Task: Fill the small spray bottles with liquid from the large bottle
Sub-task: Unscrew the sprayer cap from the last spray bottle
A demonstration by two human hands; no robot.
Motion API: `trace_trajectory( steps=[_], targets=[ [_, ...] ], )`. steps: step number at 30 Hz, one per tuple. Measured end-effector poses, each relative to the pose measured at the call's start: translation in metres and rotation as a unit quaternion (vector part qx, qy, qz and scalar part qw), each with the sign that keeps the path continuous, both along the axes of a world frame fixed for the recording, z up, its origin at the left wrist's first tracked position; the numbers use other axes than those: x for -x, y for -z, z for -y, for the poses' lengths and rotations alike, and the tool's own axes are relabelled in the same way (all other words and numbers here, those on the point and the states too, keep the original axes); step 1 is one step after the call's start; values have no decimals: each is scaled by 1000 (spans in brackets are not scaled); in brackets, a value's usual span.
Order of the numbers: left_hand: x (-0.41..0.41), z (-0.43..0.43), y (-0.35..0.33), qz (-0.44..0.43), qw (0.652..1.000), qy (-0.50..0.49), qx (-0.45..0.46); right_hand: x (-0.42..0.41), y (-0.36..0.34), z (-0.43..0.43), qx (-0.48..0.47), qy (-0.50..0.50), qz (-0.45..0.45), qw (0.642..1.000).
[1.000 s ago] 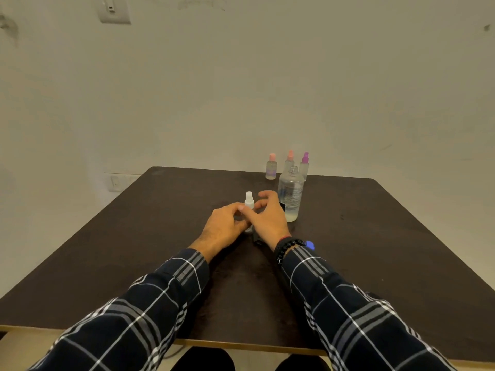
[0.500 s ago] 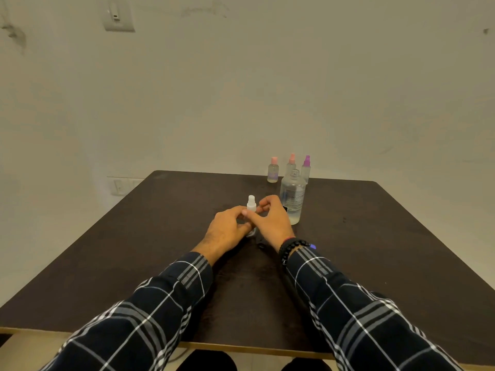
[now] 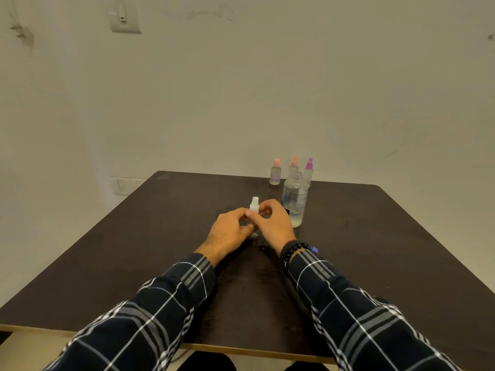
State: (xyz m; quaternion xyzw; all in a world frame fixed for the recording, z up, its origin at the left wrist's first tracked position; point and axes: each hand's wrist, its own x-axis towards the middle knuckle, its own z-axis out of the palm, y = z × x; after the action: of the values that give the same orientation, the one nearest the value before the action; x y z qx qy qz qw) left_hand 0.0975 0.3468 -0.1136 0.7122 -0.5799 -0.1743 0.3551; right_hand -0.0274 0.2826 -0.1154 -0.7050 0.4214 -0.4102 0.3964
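Note:
A small clear spray bottle with a white top stands on the dark table between my hands. My left hand grips its body from the left. From the right, my right hand pinches the bottle just below the white sprayer. Most of the bottle's body is hidden by my fingers. The large clear bottle stands upright just right of my right hand, holding liquid.
Three small spray bottles stand at the table's far edge: one with a pink cap, one with a salmon cap, one with a purple cap. A small dark object lies on the table near my right wrist.
My right hand's fingers have curled in from a loose spread and now pinch the bottle's neck. My left hand has stayed on the bottle. The camera has tilted slightly.

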Motion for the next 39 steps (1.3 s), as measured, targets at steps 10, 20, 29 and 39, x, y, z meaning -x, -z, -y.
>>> trace_trajectory(
  steps=[10,20,29,39],
  targets=[
    [1,0,-1,9,1000,-7,-9,0,-8,0,11,-52,21,998],
    [1,0,-1,2,1000,-11,-9,11,-36,4,54,-21,110,992],
    [0,2,0,-5,1000,-14,-15,26,-46,1,8,-3,155,988],
    [-1,2,0,0,1000,-9,-13,45,-60,10,-21,7,91,996]
  ],
)
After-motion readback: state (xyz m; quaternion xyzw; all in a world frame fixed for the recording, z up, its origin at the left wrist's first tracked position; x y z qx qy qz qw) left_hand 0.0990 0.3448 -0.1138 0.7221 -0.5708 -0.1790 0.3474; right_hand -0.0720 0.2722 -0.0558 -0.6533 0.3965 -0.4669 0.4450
